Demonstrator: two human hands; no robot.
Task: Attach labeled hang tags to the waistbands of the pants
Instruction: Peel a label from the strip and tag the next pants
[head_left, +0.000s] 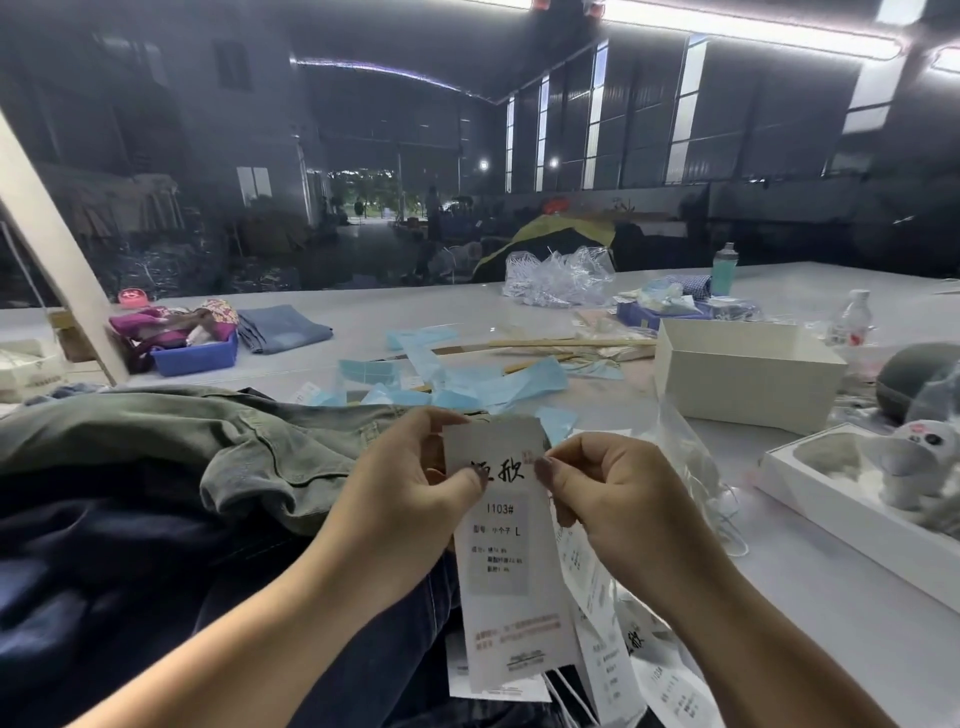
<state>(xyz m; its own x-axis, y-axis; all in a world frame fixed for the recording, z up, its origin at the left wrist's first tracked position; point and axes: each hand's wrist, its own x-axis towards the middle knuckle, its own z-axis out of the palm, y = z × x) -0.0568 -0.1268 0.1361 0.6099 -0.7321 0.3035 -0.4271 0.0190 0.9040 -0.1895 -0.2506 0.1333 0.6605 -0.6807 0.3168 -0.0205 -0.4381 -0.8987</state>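
White paper hang tag (506, 545) pinched at its top by both hands (415, 488), over dark pants (130, 561) at the table's (810, 623) near edge, probably for stringing.

The tag (506, 545) hangs at the centre of the view, over the table (831, 613). The left hand (410, 493) pinches its top edge from 9 o'clock, the right hand (618, 499) from 3 o'clock. More tags (613, 670) lie under and behind it, towards 5 o'clock. Pants (156, 519) are heaped on the table at 9 o'clock of the tag. Paper strips (488, 387) lie scattered at 12 o'clock, beyond the hands. A box (743, 374) stands at 2 o'clock, and a tray (841, 493) lies at 3 o'clock, near the table's right side. A bin (195, 356) sits at 10 o'clock, with folded jeans (283, 327) just to its right. A bottle (723, 270) stands far back at 1 o'clock.
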